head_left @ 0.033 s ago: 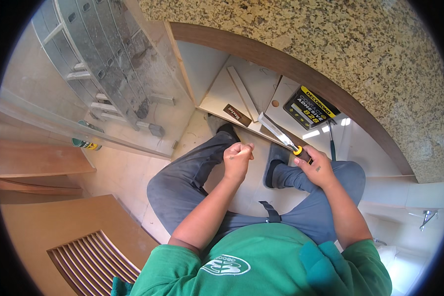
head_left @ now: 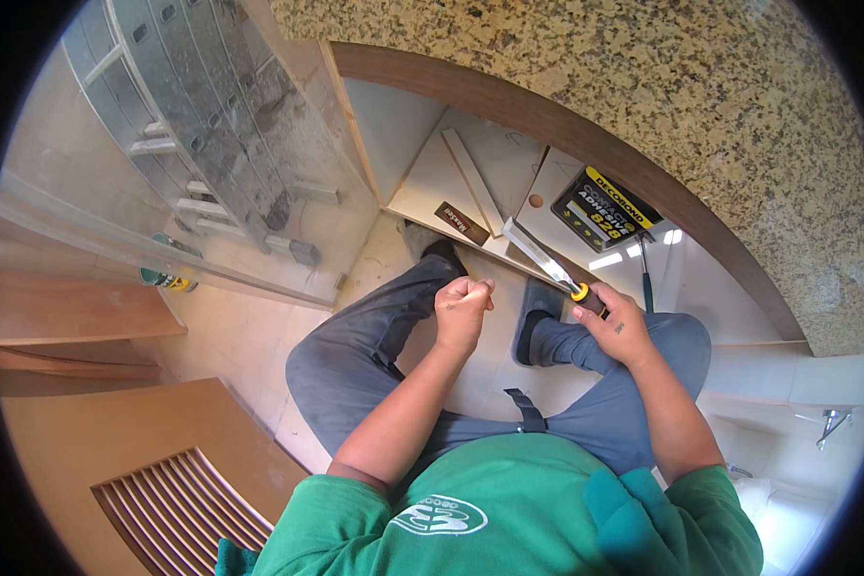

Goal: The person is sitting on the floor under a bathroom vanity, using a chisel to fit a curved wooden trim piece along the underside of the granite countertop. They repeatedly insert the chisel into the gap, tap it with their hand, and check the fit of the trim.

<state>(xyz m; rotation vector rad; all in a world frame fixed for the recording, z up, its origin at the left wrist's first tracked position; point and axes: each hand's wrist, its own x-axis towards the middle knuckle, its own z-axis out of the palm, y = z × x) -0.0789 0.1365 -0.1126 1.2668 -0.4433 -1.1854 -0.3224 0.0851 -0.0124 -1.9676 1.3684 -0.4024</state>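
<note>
My right hand (head_left: pixel 616 328) grips the black and yellow handle of a chisel (head_left: pixel 547 259). Its bright metal blade points up and left, with the tip at the front edge of the open cabinet (head_left: pixel 422 187); whether it touches the edge, I cannot tell. My left hand (head_left: pixel 462 315) is closed in a fist over my lap, left of the chisel and apart from it. The inside of that fist is hidden. Near the blade tip, a pale wood strip (head_left: pixel 472 180) lies on the cabinet floor, beside a small dark brown printed piece (head_left: pixel 462 223).
A black and yellow adhesive tin (head_left: pixel 603 209) and a dark-handled hammer (head_left: pixel 647 278) are inside the cabinet at right. A granite countertop (head_left: pixel 586 58) overhangs it. Left, a metal ladder (head_left: pixel 211 115) stands beyond a glass panel. A slatted wooden door (head_left: pixel 58 422) is at lower left.
</note>
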